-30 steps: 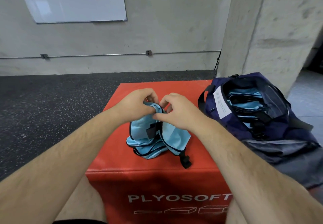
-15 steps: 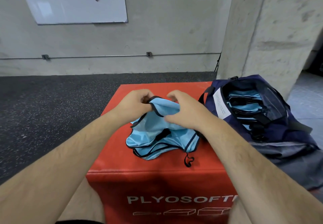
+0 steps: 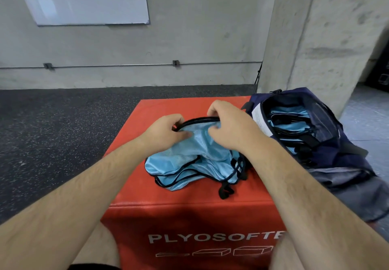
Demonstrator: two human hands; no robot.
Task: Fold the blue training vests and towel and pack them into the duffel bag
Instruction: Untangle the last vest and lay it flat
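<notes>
The light blue mesh training vest (image 3: 195, 160) is bunched up on top of the red plyo box (image 3: 147, 187). The left hand (image 3: 166, 133) and right hand (image 3: 229, 128) both have fingers curled, pinching its black-trimmed top edge. The navy duffel bag (image 3: 328, 156) sits open just right of the box, with more folded blue vests (image 3: 292, 122) inside.

Light-blue mesh vest (image 3: 195, 160), black-trimmed: crumpled. Upper hem stretched between left hand (image 3: 166, 132) and right hand (image 3: 229, 126), both pinching it; the rest heaped just below the grip. Navy duffel bag (image 3: 336, 156): unzipped, right of the grip, folded blue vests (image 3: 288, 126) stacked inside.
</notes>
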